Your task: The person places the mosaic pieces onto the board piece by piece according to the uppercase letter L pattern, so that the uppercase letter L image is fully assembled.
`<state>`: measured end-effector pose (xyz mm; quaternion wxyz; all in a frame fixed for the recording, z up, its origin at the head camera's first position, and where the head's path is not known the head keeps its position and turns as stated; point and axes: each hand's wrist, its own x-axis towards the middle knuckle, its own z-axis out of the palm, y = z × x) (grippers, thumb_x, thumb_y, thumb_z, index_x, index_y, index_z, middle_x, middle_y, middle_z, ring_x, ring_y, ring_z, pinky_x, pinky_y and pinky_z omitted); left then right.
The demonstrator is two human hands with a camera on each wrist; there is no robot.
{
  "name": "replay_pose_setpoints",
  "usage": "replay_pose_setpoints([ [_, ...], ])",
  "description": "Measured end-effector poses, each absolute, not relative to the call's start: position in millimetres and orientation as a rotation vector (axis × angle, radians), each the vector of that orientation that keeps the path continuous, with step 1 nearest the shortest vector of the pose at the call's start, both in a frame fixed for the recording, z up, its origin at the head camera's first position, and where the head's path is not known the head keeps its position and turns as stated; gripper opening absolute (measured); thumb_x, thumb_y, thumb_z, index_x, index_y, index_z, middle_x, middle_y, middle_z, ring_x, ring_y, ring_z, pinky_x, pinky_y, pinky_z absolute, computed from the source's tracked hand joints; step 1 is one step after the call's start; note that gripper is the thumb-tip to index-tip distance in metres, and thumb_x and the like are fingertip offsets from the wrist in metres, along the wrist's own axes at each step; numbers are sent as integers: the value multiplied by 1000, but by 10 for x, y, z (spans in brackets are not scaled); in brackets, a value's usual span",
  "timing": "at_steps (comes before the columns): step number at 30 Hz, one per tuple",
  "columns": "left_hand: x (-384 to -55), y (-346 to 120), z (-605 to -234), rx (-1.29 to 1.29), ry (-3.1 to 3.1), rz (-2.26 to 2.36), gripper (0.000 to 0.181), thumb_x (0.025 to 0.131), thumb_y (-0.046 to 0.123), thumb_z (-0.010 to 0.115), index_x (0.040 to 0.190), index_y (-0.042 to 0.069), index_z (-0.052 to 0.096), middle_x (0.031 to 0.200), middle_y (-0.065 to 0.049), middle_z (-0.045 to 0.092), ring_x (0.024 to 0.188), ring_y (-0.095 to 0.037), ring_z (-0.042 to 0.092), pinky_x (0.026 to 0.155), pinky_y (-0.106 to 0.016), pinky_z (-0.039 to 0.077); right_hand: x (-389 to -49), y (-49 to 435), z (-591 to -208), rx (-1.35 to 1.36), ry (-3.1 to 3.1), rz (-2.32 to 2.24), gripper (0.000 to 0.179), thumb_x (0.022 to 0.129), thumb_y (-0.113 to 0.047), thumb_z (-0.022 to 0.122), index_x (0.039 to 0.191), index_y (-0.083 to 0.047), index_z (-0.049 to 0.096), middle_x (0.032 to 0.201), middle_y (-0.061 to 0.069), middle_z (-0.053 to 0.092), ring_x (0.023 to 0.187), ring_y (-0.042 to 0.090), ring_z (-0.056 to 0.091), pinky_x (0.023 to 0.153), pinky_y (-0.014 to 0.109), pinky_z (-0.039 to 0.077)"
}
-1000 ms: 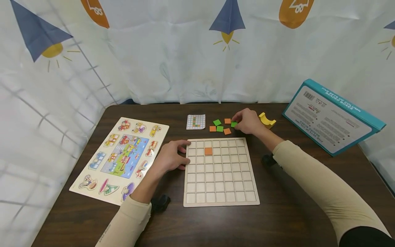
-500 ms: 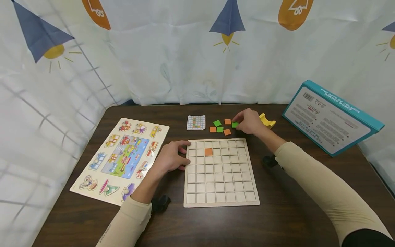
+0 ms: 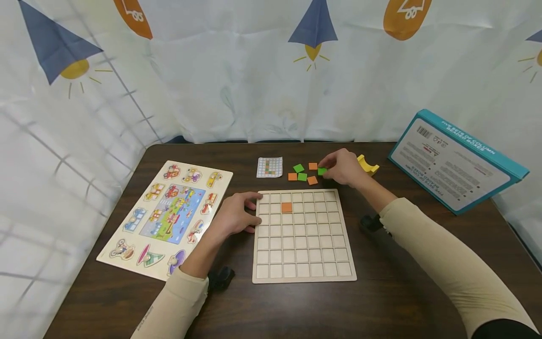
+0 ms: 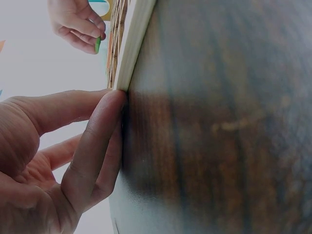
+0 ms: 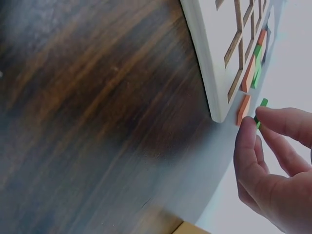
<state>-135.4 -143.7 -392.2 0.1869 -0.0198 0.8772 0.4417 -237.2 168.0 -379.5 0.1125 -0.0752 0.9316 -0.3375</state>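
Observation:
With thumb and fingertips, my right hand [image 3: 342,168] pinches a small green square tile [image 3: 322,171] beyond the board's far right corner. The same green tile [image 5: 263,103] shows edge-on between thumb and finger in the right wrist view. My left hand [image 3: 234,215] touches the left edge of a pale wooden grid board [image 3: 305,244], its thumb and index finger spaced apart along that edge. One orange tile [image 3: 286,207] sits in a cell of the second row. Several loose orange and green tiles [image 3: 302,177] lie behind the board.
A small printed pattern card [image 3: 269,167] lies left of the loose tiles. At left is a picture puzzle board [image 3: 169,214] with vehicle and hat pieces. A yellow curved piece [image 3: 367,165] lies beyond the right hand, and a teal-edged box [image 3: 457,160] leans at right.
Both hands keep nearly the same place; the right hand still holds the green tile near the loose tiles. The board and tiles have not visibly moved.

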Motion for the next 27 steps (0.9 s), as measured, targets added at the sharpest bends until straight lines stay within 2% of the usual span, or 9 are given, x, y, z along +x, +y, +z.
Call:
replay_pose_setpoints([
  [19, -1368, -1445, -3938, -49, 2462, 1244, 67, 82, -4, 82, 144, 14, 62, 117, -19, 61, 60, -19, 71, 57, -33, 67, -2214, 1639, -3780, -237, 2700, -1070, 27, 92, -6, 75, 120, -5, 77, 116, 17, 72, 105, 34, 65, 83, 45, 60],
  [27, -1374, -1444, -3940, -37, 2472, 1226, 67, 83, -3, 82, 144, 14, 62, 116, -18, 60, 61, -19, 71, 57, -32, 67, -2095, 1528, -3752, -288, 2677, -1134, 25, 89, -3, 77, 114, -5, 78, 107, 14, 72, 96, 28, 65, 76, 34, 58],
])
